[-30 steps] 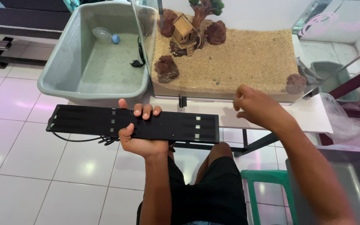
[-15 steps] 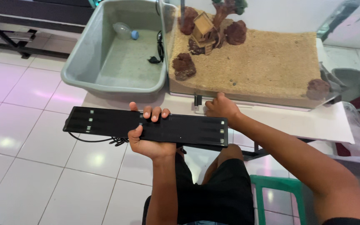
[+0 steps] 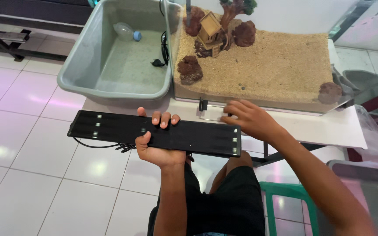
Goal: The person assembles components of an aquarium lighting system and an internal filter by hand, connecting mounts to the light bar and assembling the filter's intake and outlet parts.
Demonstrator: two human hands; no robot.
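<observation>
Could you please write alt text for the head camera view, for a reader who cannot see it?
A seated person's left hand grips a long black light bar held level, while the right hand reaches to a small wire bracket at the front of a sand-filled glass tank with rocks and a toy house. A grey plastic tub stands to its left.

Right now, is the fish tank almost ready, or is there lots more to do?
Partly. Already in: tan sand, dark red rocks and a little wooden house inside the glass tank. In hand: the left hand holds the long black flat light bar; the right hand touches a small clear bracket at the tank's front. Left: no water, light not mounted.
</observation>
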